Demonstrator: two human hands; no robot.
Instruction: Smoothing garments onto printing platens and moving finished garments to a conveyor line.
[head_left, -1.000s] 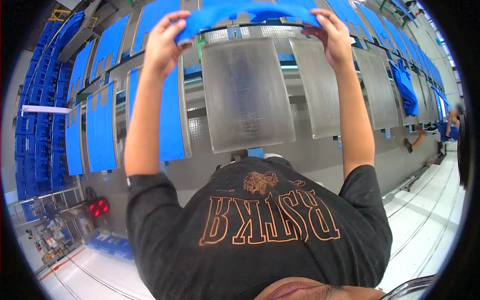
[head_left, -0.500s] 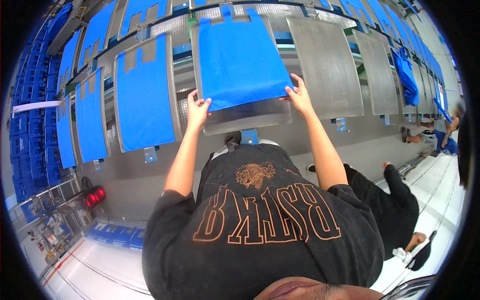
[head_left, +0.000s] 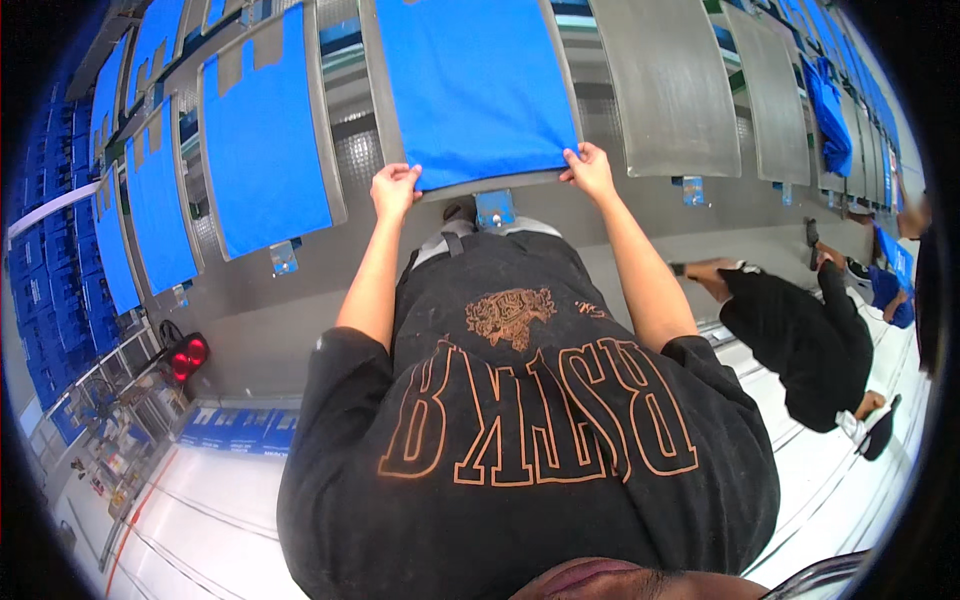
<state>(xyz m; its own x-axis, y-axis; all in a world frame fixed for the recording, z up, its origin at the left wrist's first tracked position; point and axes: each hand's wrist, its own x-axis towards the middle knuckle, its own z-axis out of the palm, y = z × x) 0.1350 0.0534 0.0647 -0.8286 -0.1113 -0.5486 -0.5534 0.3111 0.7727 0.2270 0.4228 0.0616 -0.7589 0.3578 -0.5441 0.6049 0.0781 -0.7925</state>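
Note:
A blue fabric piece (head_left: 475, 95) lies over the metal plate (head_left: 556, 50) in front of me, covering most of it. My left hand (head_left: 398, 188) pinches the fabric's near left corner, and my right hand (head_left: 587, 168) pinches the near right corner, both at the plate's front edge. A blue metal bracket (head_left: 495, 207) sticks out below that edge. To the left, a neighbouring plate bears a flat blue fabric piece (head_left: 262, 150) with cut-out slots at its far end. To the right stands a bare grey plate (head_left: 672, 90).
Further plates line both sides, one with bunched blue fabric (head_left: 828, 115). Stacked blue pieces (head_left: 52, 260) stand at far left, near a red lamp (head_left: 188, 357). A person in black (head_left: 800, 335) is close on my right; another in blue (head_left: 890, 300) is farther along.
The fabric, earlier held up high, now lies on the plate. My hands have come down and drawn its near corners to the front edge. The person in black has appeared at the right.

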